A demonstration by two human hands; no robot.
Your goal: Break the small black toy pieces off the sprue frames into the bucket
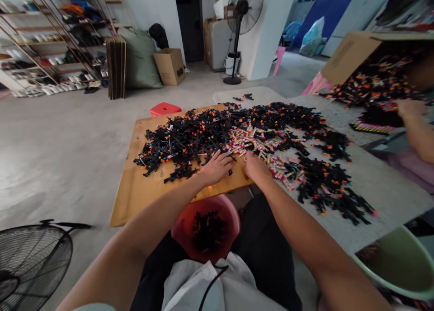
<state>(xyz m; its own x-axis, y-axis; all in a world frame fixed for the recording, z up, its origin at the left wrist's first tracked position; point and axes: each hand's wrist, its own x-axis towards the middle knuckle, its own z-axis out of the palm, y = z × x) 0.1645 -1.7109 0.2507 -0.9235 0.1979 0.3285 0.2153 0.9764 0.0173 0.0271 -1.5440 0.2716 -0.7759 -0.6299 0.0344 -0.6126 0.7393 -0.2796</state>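
In the head view, the left hand (217, 167), fingers loosely spread, is palm down near the front edge of the yellow-brown wooden table (130, 184); the right hand (255, 166) curls by its front right corner, any grip hidden. Black plastic gun-shaped pieces (190, 139) heap towards the far edge, beside slim pink-and-white sticks (252, 139). Much lies loose; dark pieces (209, 232) fill part of the round red plastic tub (179, 232) below the front edge, suggesting handling is partway.
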